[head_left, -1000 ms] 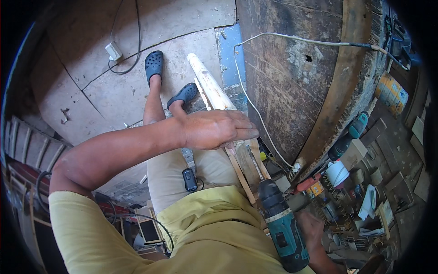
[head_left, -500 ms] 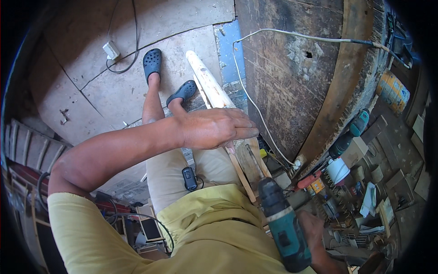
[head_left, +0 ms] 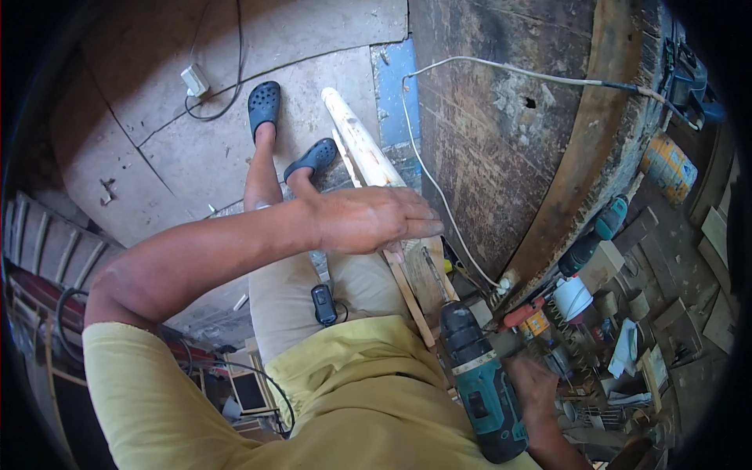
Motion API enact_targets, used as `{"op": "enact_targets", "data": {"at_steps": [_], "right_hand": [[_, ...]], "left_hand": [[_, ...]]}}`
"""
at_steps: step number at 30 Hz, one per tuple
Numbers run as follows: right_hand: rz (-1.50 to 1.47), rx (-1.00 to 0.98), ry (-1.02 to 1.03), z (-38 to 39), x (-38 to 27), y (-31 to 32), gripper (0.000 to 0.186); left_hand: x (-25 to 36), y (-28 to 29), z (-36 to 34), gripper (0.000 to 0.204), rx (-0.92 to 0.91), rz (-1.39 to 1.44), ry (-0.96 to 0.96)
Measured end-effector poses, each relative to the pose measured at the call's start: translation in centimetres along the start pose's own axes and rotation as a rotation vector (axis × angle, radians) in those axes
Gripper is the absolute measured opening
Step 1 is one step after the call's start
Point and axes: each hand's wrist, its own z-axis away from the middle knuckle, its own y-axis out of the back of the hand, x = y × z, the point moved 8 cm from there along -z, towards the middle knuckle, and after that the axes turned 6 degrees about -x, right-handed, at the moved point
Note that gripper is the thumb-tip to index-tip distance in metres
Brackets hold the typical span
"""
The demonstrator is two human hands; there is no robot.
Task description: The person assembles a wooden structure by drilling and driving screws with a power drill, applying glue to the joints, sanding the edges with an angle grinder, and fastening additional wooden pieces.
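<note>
In my right hand (head_left: 534, 385) is a teal and black cordless drill (head_left: 484, 392). Those fingers are wrapped round its handle, partly hidden behind the drill body. A long bit (head_left: 441, 270) points from the chuck up along a piece of wood (head_left: 421, 291) beside my left hand. My left hand (head_left: 380, 221) is closed over the wood, fingers together across the top and the thumb on the near side. Beyond it, a pale, round wooden pole (head_left: 356, 129) stretches toward the floor. Whether pole and lower wood are one piece is hidden under the hand.
A big worn wooden panel (head_left: 509, 133) with a white cable (head_left: 427, 168) stands at the right. Past it lie another teal power tool (head_left: 593, 235), a white cup (head_left: 573, 296) and scattered wood scraps. A white power socket (head_left: 195, 80) with a cord lies on the floor at upper left.
The view has shifted slightly. The drill sits slightly higher and farther left in the picture; my left hand keeps its place on the wood.
</note>
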Motion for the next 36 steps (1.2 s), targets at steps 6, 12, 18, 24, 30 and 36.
{"op": "enact_targets", "data": {"at_steps": [6, 12, 18, 24, 30, 36], "right_hand": [[0.117, 0.073, 0.023, -0.4, -2.2, 1.7, 0.035], [-0.051, 0.091, 0.028, 0.1, 0.0, 0.0, 0.042], [-0.031, 0.101, 0.068, 0.9, -0.8, -0.1, 0.048], [0.055, 0.119, 0.106, 2.4, -1.1, 0.3, 0.059], [0.103, 0.278, 0.23, 6.9, -0.7, 0.6, 0.063], [-0.185, 0.621, 0.224, 11.9, 6.6, -4.4, 0.055]], "left_hand": [[0.1, -1.3, 0.4, 0.061, -0.012, -0.024, -0.014], [0.2, -0.9, 1.4, 0.067, 0.07, 0.164, 0.109], [-0.7, -2.2, 1.9, 0.074, 0.15, 0.069, 0.074], [0.7, -2.6, 2.1, 0.074, 0.197, -0.016, 0.138], [5.5, -3.2, 1.6, 0.072, 0.263, 0.016, 0.243], [8.4, -5.9, -1.5, 0.076, 0.283, -0.093, 0.306]]}}
